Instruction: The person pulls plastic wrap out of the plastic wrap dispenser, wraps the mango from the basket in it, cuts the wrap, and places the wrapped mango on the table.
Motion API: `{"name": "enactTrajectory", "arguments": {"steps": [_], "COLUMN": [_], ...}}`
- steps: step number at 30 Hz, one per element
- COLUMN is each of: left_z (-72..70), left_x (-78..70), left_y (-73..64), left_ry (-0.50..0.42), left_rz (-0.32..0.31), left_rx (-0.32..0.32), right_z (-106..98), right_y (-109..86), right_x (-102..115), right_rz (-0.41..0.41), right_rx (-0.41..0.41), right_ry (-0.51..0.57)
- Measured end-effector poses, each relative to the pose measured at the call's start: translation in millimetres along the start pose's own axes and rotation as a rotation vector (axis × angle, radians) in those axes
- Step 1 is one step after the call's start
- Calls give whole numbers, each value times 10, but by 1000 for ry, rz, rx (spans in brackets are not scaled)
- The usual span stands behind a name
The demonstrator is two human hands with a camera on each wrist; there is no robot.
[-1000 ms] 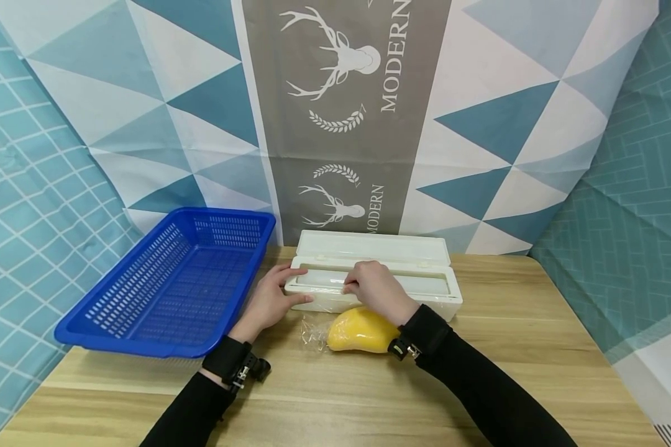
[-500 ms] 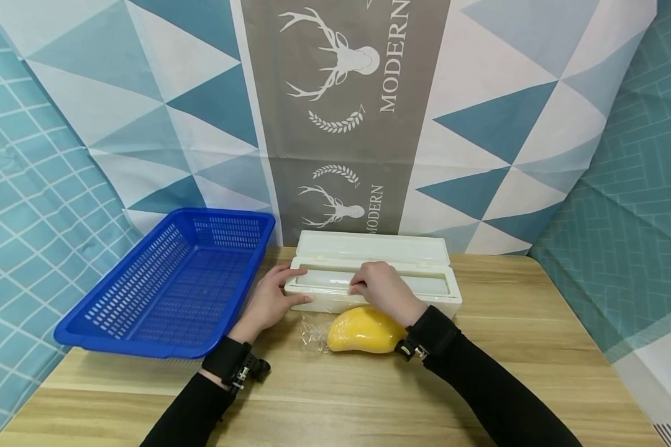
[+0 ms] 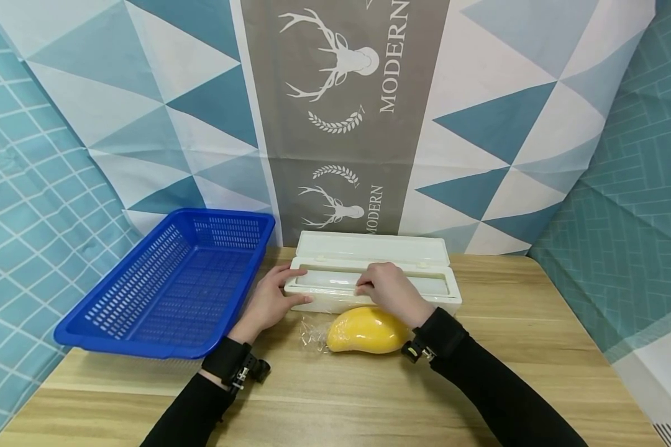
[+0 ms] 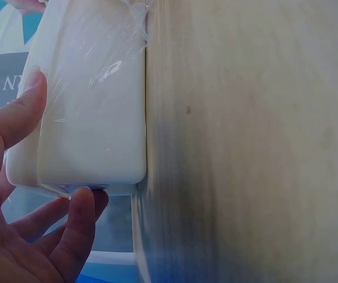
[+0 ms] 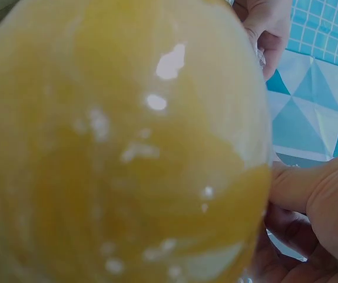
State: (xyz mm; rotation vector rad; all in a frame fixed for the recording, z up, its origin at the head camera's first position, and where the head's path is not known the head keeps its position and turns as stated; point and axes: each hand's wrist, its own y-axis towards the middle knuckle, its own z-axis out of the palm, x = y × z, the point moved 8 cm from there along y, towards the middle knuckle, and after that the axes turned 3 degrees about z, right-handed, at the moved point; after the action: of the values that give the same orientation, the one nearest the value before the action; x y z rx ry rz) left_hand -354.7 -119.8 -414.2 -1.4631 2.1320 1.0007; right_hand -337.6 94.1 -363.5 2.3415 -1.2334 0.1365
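A white cling film dispenser (image 3: 335,302) stands with its lid (image 3: 374,247) raised, a pale roll (image 3: 335,279) showing inside. My left hand (image 3: 269,299) grips its left end; in the left wrist view the thumb and fingers (image 4: 78,227) close around the box end (image 4: 92,141). At the front rail, my right hand (image 3: 387,289) pinches what looks like the slide cutter, which the fingertips mostly hide. A mango (image 3: 366,330) wrapped in film lies in front of the dispenser, under the right wrist. It fills most of the right wrist view, with the right hand (image 5: 316,218) beyond it.
A blue perforated basket (image 3: 223,273) stands on the left of the wooden table (image 3: 335,397). Crumpled film (image 3: 314,332) sticks out at the mango's left end. Behind the dispenser rises a patterned wall covering (image 3: 346,143).
My right hand has slid a short way to the right along the dispenser's front rail, uncovering more of the mango. The left hand, dispenser and basket have stayed in place.
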Motion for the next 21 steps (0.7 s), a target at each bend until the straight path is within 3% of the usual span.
{"name": "enactTrajectory", "arguments": {"steps": [21], "left_z": [-7], "left_x": [-2], "left_y": [-2], "left_ry": [12], "left_rz": [4], "left_rx": [-2], "right_z": [-48], "right_y": [-79], "right_x": [-109], "right_rz": [19], "right_rx": [10], "right_ry": [-14]}}
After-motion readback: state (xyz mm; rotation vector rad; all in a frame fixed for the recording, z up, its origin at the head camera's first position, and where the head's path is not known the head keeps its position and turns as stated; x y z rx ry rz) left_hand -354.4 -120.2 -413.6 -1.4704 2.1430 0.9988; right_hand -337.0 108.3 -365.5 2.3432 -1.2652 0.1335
